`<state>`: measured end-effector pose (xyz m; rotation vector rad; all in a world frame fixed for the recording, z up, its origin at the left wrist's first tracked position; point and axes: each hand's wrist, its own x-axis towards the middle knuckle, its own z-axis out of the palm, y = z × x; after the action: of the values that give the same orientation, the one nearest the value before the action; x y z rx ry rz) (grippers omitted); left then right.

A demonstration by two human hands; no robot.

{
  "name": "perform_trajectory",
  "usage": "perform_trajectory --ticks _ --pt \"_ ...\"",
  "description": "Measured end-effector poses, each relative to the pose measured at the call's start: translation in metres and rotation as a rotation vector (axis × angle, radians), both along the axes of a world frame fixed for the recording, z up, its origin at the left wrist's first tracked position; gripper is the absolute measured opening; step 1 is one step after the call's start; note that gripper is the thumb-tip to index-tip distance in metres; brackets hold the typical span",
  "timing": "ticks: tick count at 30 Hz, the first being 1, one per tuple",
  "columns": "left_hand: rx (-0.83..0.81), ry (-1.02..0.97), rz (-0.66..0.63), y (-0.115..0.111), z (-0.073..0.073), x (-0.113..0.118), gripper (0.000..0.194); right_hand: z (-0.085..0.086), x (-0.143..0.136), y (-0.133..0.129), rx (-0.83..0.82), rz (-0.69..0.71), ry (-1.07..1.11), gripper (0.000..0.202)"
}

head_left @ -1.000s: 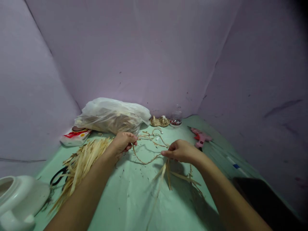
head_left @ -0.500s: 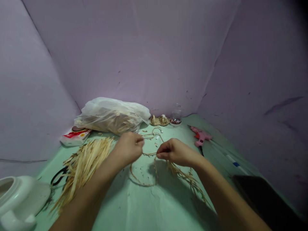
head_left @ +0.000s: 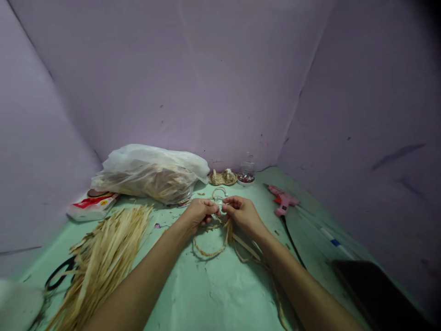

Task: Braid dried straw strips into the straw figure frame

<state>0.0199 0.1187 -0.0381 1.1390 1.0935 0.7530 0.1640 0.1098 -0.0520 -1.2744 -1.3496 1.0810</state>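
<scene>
My left hand [head_left: 202, 212] and my right hand [head_left: 240, 212] are close together over the middle of the table. Both pinch a thin cord of twisted straw-coloured fibre [head_left: 210, 253], with only a small gap between the fingertips. Below the fingers the cord hangs in a loop that rests on the green tabletop. Flat loose strands [head_left: 246, 246] trail from under my right hand toward the near right. Just beyond the fingertips lies a curved piece of cord [head_left: 219, 190].
Dry fibre strips [head_left: 110, 257] lie left, over black-handled scissors [head_left: 59, 273]. Behind are a white plastic bag [head_left: 151, 172], a red-and-white packet [head_left: 93, 206], a small woven piece [head_left: 223, 178] and a container of beads [head_left: 245, 176]. Right are a pink glue gun [head_left: 283, 198] and a dark flat object [head_left: 375, 289].
My hands have come together, the left moving right until the fingertips nearly meet. The cord between them is shorter. The camera view has shifted slightly.
</scene>
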Motion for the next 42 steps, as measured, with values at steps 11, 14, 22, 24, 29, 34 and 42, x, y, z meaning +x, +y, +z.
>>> perform_trajectory --ticks 11,14,22,24,29,34,42 --pt "-0.146 -0.243 -0.103 0.005 -0.005 -0.009 0.022 -0.009 -0.002 0.006 -0.009 -0.201 0.02 0.019" --pt "-0.097 -0.247 -0.063 0.005 -0.009 -0.006 0.027 -0.011 -0.003 0.004 -0.025 -0.238 -0.005 0.023" --pt "0.162 0.004 0.193 0.001 -0.013 0.007 0.016 -0.012 -0.016 0.0 -0.105 -0.022 0.18 0.013" --pt "0.213 0.067 0.192 0.001 -0.015 0.008 0.017 -0.01 -0.019 -0.002 -0.169 0.008 0.264 0.012" --pt "0.311 0.176 0.183 0.001 -0.016 0.009 0.012 0.0 -0.018 -0.005 -0.25 -0.001 0.31 0.014" --pt "0.275 0.073 0.064 -0.001 -0.009 0.009 0.012 0.009 -0.008 -0.003 -0.276 -0.098 0.341 0.013" --pt "0.284 0.095 0.022 0.003 -0.007 0.0 0.012 0.014 0.001 -0.008 -0.498 0.189 0.271 0.003"
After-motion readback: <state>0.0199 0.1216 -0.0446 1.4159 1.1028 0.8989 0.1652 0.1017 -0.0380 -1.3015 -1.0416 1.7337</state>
